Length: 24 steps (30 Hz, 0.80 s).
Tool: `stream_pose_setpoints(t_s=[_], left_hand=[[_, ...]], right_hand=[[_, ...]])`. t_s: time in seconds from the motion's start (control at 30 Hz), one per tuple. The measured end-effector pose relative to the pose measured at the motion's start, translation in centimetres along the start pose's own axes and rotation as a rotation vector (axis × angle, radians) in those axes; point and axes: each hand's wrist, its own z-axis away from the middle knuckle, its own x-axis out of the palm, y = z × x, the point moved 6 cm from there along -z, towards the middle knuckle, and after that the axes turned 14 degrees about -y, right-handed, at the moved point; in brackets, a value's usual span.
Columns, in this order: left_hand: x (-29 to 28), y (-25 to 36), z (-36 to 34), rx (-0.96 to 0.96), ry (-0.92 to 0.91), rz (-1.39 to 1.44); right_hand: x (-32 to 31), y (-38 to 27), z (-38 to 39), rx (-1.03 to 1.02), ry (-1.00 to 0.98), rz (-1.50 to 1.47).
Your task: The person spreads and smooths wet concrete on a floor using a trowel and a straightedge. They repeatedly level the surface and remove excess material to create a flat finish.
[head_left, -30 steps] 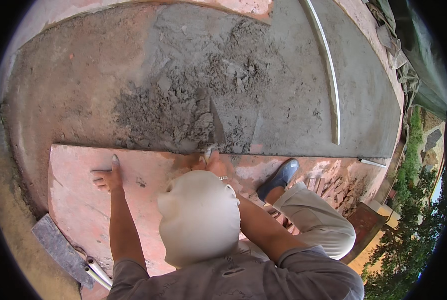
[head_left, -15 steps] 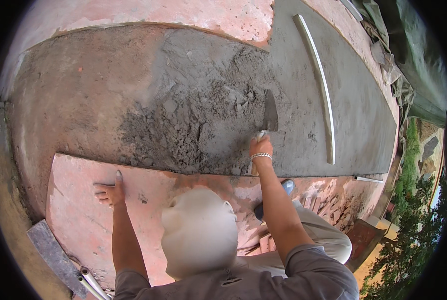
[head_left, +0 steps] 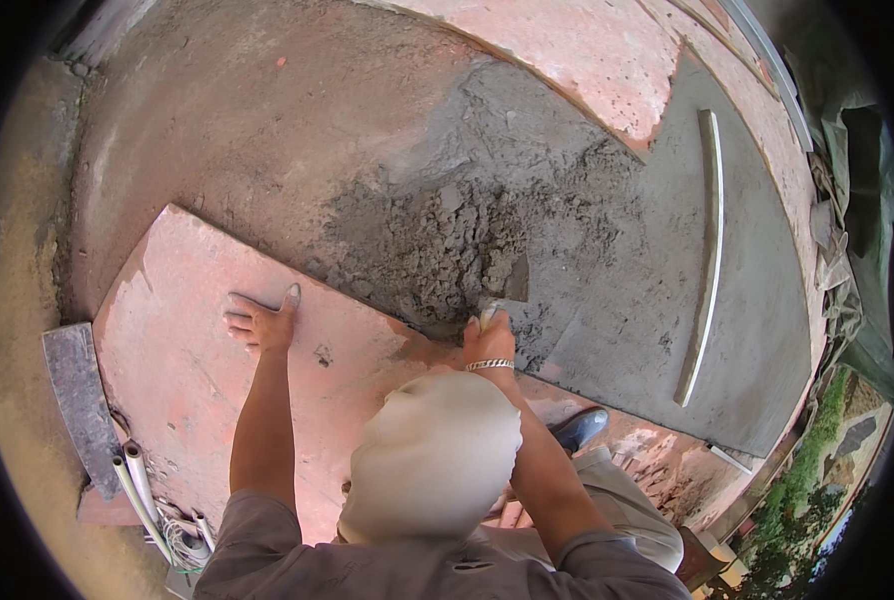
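Observation:
My right hand (head_left: 489,338), with a chain bracelet at its wrist, is closed around the pale handle of a trowel. The dark trowel blade (head_left: 518,282) is at the near edge of a lumpy heap of grey mortar (head_left: 457,240), partly in shadow. My left hand (head_left: 262,320) lies flat on a pinkish slab (head_left: 207,390), fingers spread and holding nothing. Right of the heap, smoothed grey mortar (head_left: 647,340) covers the ground, and a long pale straightedge (head_left: 714,250) lies across it.
Another pink slab (head_left: 587,60) borders the mortar at the far side. At the lower left are a grey board (head_left: 82,400) and white pipes (head_left: 139,480). A shoe (head_left: 580,428) is beside the near edge. Green sheeting (head_left: 862,320) bunches at the right.
The view has swung, shifting the ground in the picture. My right hand has brought the trowel nearer and left, from the smoother mortar to the heap's edge. My left hand still rests on the slab.

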Motion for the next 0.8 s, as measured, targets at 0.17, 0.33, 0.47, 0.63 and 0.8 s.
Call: stream_pose_setpoints(t_s=[0.17,0.33,0.47,0.63,0.8], left_hand=[[-0.1,0.1,0.3,0.010,0.001,0.027],[-0.3,0.4,0.9,0.015,-0.017,0.041],[-0.5,0.4,1.0,0.014,-0.031,0.046],[-0.7,0.4,1.0,0.028,-0.046,0.070],[-0.7,0.4,1.0,0.029,-0.058,0.077]], right_hand=[[0.9,-2.0,0.6,-0.071,-0.092,0.076],[2.3,-3.8,0.8,-0.106,-0.163,0.149],[5.6,-8.6,0.1,-0.224,-0.357,0.460],[3.1,-13.3,-0.2,-0.476,-0.279,0.514],[-5.1,-10.2,0.7,-0.779,-0.228,0.572]])
